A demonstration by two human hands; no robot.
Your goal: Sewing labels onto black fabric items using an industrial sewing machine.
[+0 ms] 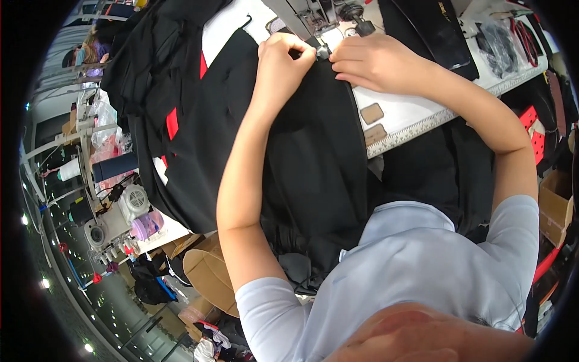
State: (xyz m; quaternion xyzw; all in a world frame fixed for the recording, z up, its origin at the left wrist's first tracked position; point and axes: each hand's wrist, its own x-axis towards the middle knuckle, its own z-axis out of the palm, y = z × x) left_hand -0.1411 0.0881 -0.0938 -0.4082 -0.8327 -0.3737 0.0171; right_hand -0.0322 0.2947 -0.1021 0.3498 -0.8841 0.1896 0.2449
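Observation:
My left hand (286, 60) is closed at the sewing machine's presser foot (322, 49), thumb and forefinger pinched at the top edge of the black fabric (307, 139). What exactly lies between those fingertips is too small to make out. Just right of the foot my right hand (368, 63) has its fingers bent and pressed together on the fabric's right edge. The machine's metal needle area (325, 18) is above both hands. The fabric covers much of the white table (416, 117) and hangs toward my body, with red patches (172, 123) showing at the left.
A glossy black panel (446, 36), a plastic bag (497, 48) and two small tan pieces (372, 113) lie to the right. At the left stand another machine (134, 199), a dark cylinder (114, 167) and a purple-lidded container (146, 224). Cardboard boxes (555, 208) sit at both lower sides.

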